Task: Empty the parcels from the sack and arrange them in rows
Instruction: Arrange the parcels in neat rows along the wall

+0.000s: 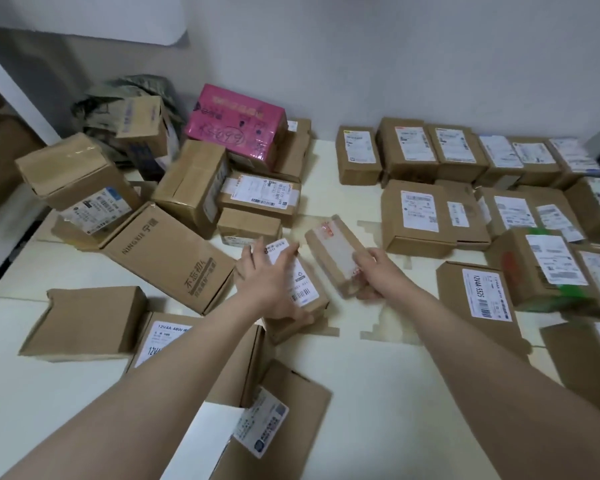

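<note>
My right hand (378,271) grips a small brown taped box (333,251) and holds it tilted just above the pale floor. My left hand (269,275) rests with spread fingers on a small labelled box (302,289) at the centre. The crumpled grey-green sack (118,98) lies in the far left corner, with a box (142,123) leaning on it. A loose heap of cardboard parcels lies left of centre, among them a pink box (236,123) and a large printed carton (167,258). Parcels stand in rows (465,150) at the right, labels up.
The wall runs along the back behind sack and rows. Bare pale floor (378,375) lies between my arms. Flat labelled parcels (267,420) lie under my left forearm. More boxes (478,296) line the right side, one with green tape (548,271).
</note>
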The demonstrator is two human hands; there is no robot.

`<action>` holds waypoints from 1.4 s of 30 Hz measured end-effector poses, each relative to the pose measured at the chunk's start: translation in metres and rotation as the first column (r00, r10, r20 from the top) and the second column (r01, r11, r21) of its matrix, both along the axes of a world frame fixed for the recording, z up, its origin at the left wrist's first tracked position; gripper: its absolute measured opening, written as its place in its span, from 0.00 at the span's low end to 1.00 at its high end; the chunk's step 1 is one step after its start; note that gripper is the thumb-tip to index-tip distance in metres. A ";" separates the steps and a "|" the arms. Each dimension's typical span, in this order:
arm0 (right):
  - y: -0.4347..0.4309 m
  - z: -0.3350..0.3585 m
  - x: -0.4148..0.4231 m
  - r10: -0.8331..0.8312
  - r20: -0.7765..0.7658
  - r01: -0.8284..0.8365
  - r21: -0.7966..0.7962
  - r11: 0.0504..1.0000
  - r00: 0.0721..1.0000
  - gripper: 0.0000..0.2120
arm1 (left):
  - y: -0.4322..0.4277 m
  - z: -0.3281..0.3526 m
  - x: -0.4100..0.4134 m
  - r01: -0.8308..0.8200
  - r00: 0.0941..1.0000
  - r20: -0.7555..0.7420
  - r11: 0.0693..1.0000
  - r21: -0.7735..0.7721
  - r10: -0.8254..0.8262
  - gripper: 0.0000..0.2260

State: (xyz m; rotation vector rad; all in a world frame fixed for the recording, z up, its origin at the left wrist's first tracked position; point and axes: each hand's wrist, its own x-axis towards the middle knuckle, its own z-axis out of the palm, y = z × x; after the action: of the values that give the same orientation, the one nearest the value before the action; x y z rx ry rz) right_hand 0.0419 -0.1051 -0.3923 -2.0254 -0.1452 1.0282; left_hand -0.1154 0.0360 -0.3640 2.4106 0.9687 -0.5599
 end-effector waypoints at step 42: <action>0.041 -0.018 0.062 -0.583 -0.197 0.614 0.194 0.765 0.788 0.07 | 0.031 -0.049 0.099 -0.240 0.782 0.534 0.946 -0.218 0.321 0.44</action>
State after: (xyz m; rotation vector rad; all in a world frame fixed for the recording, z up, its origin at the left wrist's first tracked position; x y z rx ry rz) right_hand 0.1037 -0.0642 -0.4103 -1.5989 0.4099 0.6729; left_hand -0.0161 0.0671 -0.4129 2.0543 0.9511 0.1964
